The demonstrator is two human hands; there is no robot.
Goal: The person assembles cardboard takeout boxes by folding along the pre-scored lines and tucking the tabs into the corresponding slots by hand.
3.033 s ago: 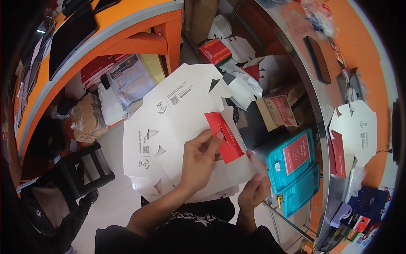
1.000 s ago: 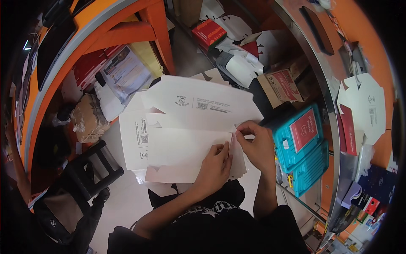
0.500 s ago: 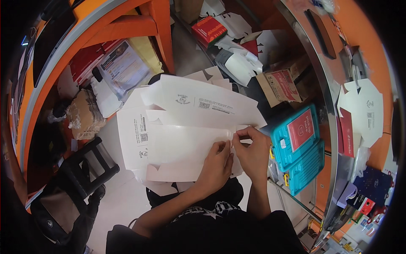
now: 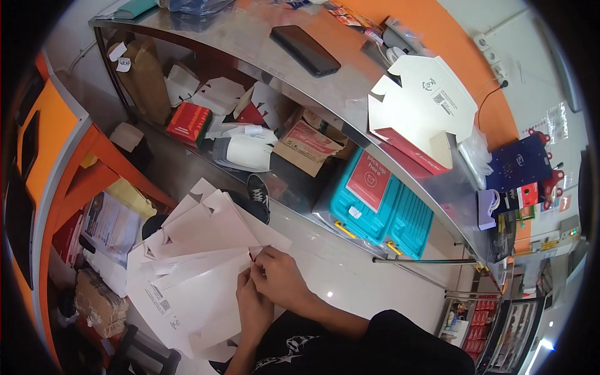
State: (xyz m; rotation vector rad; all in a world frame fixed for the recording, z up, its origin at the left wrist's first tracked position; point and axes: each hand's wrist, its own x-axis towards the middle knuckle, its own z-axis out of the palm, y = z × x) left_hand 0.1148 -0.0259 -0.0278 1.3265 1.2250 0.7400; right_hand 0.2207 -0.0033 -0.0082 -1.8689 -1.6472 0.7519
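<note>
A large flat white cardboard box blank (image 4: 194,275) with notched flaps lies across my lap, partly folded over itself. My left hand (image 4: 251,307) and my right hand (image 4: 282,279) meet at its right edge. Both pinch a fold of the board, where a sliver of red shows at the fingertips. My right forearm comes in from the lower right in a black sleeve. The underside of the blank is hidden.
A steel counter (image 4: 325,94) curves across the top with a black phone (image 4: 305,50) and a white-and-red folded carton (image 4: 420,112) on it. Teal crates (image 4: 381,206), cardboard boxes (image 4: 306,140) and more blanks sit below. An orange table (image 4: 69,162) stands left, a black shoe (image 4: 259,190) on the floor.
My view has swung toward the counter and the blank now sits lower left. Both hands stay together on the blank's edge, pinching closer at the fold.
</note>
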